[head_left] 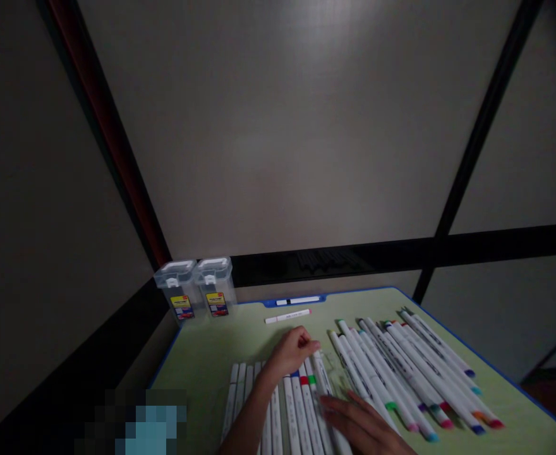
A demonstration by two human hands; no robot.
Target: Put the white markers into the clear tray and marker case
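Observation:
A row of white markers [293, 414] lies side by side at the front middle of the green table, some with coloured bands. At the row's right end is a white marker [324, 378]. My left hand [291, 351] reaches over the row, its fingers curled and closed at that marker's far end. My right hand [361, 422] has its fingers stretched out, with the tips against the marker's lower side. Part of the row is hidden beneath my left forearm. To the right, a loose group of markers [392, 360] with various coloured ends lies slanted.
Two clear plastic boxes [216, 287] with lids and yellow labels stand at the back left. A single marker [287, 316] lies crosswise near the blue pen tray [269, 304] at the table's far edge. Behind rises a grey panel wall [297, 158].

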